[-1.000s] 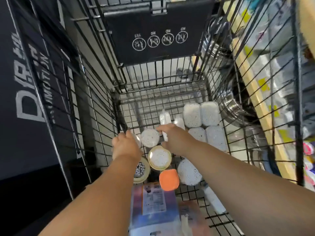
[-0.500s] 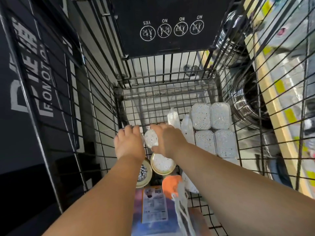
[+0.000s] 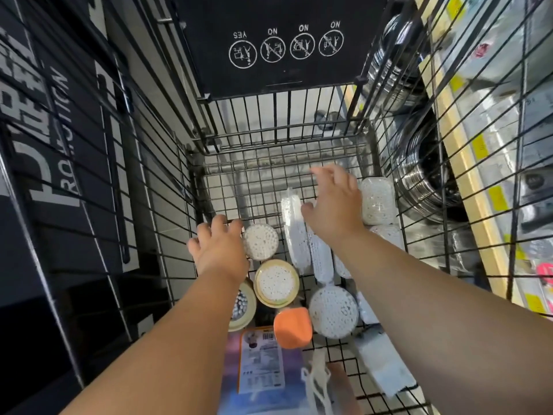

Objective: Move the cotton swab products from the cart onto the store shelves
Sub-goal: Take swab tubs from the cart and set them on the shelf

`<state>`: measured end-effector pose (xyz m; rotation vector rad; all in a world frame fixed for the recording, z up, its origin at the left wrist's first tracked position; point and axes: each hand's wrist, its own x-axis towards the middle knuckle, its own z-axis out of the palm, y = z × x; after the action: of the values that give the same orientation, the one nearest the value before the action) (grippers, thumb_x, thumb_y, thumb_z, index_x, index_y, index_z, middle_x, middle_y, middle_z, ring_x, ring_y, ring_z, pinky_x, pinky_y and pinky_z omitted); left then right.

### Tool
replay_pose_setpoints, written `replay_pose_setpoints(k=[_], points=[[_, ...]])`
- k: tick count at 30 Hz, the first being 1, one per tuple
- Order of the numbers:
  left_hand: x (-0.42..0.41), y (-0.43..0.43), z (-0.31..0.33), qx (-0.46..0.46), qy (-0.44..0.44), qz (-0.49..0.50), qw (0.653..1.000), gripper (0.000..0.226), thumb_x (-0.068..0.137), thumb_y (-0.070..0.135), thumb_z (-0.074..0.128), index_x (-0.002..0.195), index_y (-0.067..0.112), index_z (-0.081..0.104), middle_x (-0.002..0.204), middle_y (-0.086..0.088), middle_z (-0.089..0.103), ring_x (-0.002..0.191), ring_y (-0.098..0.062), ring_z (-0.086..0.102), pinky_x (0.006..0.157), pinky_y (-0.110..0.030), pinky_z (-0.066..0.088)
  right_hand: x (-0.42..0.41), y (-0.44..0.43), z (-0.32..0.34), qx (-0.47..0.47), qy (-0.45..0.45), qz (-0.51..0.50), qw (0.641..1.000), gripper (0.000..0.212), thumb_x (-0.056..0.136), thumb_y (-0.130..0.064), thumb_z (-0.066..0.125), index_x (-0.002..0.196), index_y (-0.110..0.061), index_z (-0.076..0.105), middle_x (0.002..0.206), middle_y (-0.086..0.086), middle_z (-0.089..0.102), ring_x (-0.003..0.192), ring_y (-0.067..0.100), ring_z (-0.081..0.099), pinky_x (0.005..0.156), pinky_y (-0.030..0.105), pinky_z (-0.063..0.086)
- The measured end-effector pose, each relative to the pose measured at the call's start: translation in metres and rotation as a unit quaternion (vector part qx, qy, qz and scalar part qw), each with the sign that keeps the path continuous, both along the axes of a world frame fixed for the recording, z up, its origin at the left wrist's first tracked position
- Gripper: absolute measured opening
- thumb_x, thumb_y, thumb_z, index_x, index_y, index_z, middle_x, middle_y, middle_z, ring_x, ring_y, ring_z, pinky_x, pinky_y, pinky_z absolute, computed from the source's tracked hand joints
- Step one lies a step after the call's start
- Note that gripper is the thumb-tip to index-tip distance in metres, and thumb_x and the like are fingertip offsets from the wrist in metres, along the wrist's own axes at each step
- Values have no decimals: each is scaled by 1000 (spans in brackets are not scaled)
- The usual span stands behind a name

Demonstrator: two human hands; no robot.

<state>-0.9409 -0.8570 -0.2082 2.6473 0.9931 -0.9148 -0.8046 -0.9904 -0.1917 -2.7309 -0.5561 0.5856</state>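
Note:
Cotton swab packs lie on the floor of a black wire cart (image 3: 155, 187): a small round tub (image 3: 260, 241), a tan-rimmed tub (image 3: 276, 283), a large clear round tub (image 3: 333, 311), long plastic bags (image 3: 294, 235) and rectangular boxes (image 3: 377, 200). My left hand (image 3: 220, 247) hovers just left of the small round tub with its fingers loosely bent; I see nothing in it. My right hand (image 3: 335, 205) is spread open and motion-blurred above the bags, beside the rectangular boxes, and holds nothing.
An orange lid (image 3: 292, 327), a purple package (image 3: 260, 369) and a white packet (image 3: 386, 363) lie near me in the cart. Outside the right wall are stacked steel bowls (image 3: 425, 181) and a shelf (image 3: 475, 163) with yellow tags. The cart's black flap (image 3: 284, 46) hangs ahead.
My right hand let go of the small round tub, which now sits beside my left hand, and swung up and right toward the rectangular boxes. My left hand barely moved.

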Motion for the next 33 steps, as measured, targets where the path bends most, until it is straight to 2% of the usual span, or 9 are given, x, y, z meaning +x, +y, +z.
replay_pose_setpoints(k=[5,9,13,19,21,23,25,28,33], points=[[1,3,3,11,4,21,1000,73,80,6,61,142,25,27,142,-8,29,126,-33,33,106,-42,28,-34,12,1,68,43,198,977,69,78,-37,67,141,-26,40,144,-1,39,137,21,25,113,45,18],[6,7,9,9,-34,54,998,64,82,12,64,134,20,28,135,-12,28,123,-32,34,102,-39,35,-63,32,-14,-21,62,279,958,82,75,-47,68,145,-27,31,147,4,37,141,24,22,112,44,11],[12,11,18,7,-73,71,995,60,80,9,65,127,19,29,128,-14,29,119,-31,35,100,-36,36,-70,44,-21,-73,86,234,966,75,76,-44,69,138,-23,35,136,5,48,129,25,41,115,43,10],[20,15,47,-62,-169,150,972,73,77,16,72,133,23,25,132,-12,29,122,-31,31,102,-38,35,-46,33,17,92,146,-6,985,74,68,-43,77,129,-26,39,120,3,55,112,26,48,95,36,40],[24,16,60,-104,-218,177,954,79,72,28,79,133,24,28,132,-10,35,122,-31,37,102,-40,39,-34,19,37,163,157,-62,972,71,65,-42,80,124,-25,43,116,3,56,106,24,53,87,34,47],[29,15,79,-151,-256,216,930,87,61,31,88,129,23,34,128,-6,42,117,-27,46,96,-42,46,-20,3,61,215,159,-85,960,70,68,-33,81,128,-22,47,123,3,51,111,19,50,89,25,40],[37,8,106,-201,-293,237,904,89,58,23,91,130,20,39,118,1,50,106,-19,52,85,-33,48,-7,-14,90,243,153,-108,952,68,72,-26,78,133,-21,48,130,0,43,116,12,45,91,17,31],[51,-8,152,-259,-353,218,872,73,69,15,83,131,17,45,109,8,52,101,-14,53,77,-19,37,5,-37,138,302,165,-155,926,64,78,-25,73,137,-25,48,128,-5,41,117,9,45,96,21,35],[77,-36,244,-323,-444,144,823,66,78,15,76,138,18,48,128,3,52,115,-15,52,97,-28,42,18,-89,240,411,123,-229,874,60,73,-30,74,127,-24,51,127,-5,55,114,15,55,97,33,45]])
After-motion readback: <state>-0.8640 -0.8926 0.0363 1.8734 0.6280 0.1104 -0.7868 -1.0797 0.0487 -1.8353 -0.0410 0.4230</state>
